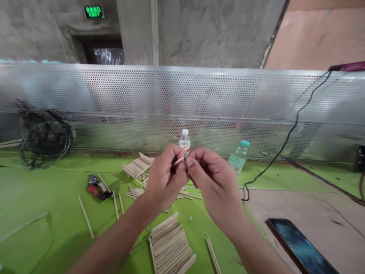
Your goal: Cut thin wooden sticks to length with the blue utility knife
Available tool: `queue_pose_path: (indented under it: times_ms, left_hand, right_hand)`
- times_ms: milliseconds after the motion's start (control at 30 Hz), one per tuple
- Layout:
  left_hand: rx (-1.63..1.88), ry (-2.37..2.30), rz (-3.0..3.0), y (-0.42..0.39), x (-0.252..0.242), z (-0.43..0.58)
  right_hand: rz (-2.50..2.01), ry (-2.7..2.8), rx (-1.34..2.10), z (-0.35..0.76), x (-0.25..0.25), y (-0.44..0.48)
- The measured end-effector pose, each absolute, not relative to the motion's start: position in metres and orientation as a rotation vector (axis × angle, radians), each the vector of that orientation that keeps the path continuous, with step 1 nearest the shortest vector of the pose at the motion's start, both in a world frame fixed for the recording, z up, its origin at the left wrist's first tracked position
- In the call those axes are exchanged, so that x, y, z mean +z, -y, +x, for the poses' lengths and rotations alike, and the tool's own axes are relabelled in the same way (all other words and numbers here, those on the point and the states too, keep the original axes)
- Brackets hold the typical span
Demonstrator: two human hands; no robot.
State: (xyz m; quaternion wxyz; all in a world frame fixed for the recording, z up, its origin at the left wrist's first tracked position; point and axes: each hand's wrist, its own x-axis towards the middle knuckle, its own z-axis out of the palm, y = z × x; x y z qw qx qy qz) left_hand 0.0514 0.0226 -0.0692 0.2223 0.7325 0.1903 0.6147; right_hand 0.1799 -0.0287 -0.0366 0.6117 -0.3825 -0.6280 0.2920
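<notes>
My left hand (165, 177) and my right hand (212, 180) meet in the air above the green table cover (42, 205). Together their fingertips pinch a short bamboo stick piece (178, 161). Under my hands lies a loose heap of bamboo sticks (137, 192), and a woven mat of sticks (137, 166) rests behind it. A bound panel of sticks (171, 247) lies close to me, between my forearms. Single sticks (85, 217) are scattered to the left.
Red-handled pliers (96, 188) lie at left. Two water bottles stand by the perforated metal screen (199, 102): a white-capped bottle (184, 143) and a teal-capped bottle (238, 156). A phone (299, 245) lies at right, near a black cable (273, 160). Wire mesh (45, 139) sits far left.
</notes>
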Motion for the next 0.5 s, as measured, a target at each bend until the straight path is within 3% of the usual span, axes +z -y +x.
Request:
queue_pose_path:
  times_ms: [200,500]
  left_hand:
    - [1.619,-0.647,2.058,-0.022,-0.064,0.051]
    - [1.457,-0.749,2.073,-0.020,-0.058,0.046]
  right_hand:
    - [-1.019,1.645,0.351,0.191,-0.041,0.021]
    - [-1.038,1.735,0.295,0.196,-0.041,0.014]
